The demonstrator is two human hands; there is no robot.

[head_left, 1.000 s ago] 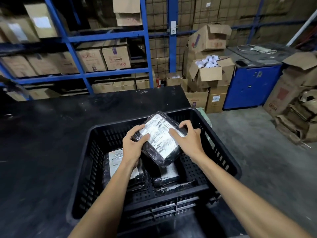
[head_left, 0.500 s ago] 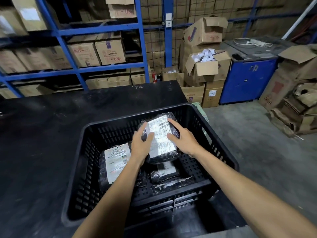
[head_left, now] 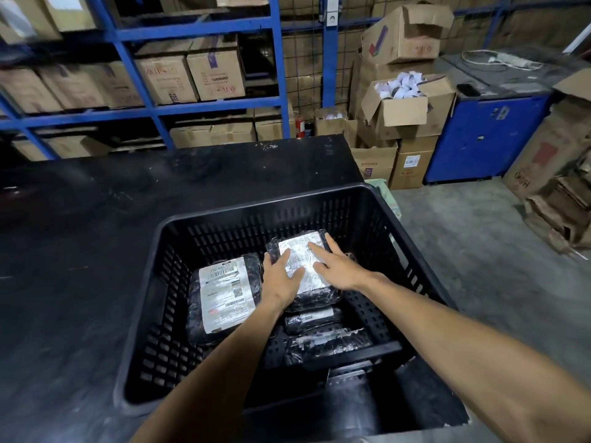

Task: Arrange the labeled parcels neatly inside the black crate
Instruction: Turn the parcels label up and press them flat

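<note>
Both hands, left & right, fingers flat, gripping nothing, on parcel at crate far-right corner; press evenly, square w/ wall.

blue steel racking held cardboard cartons behind a scuffed black worktable; more boxes stacked beside a blue cabinet on grey concrete floor, dim light.

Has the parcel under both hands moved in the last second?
Yes. The parcel went down from near the rim of the crate to lie flat inside, beside the labeled parcel, with both hands pressing on top.
</note>
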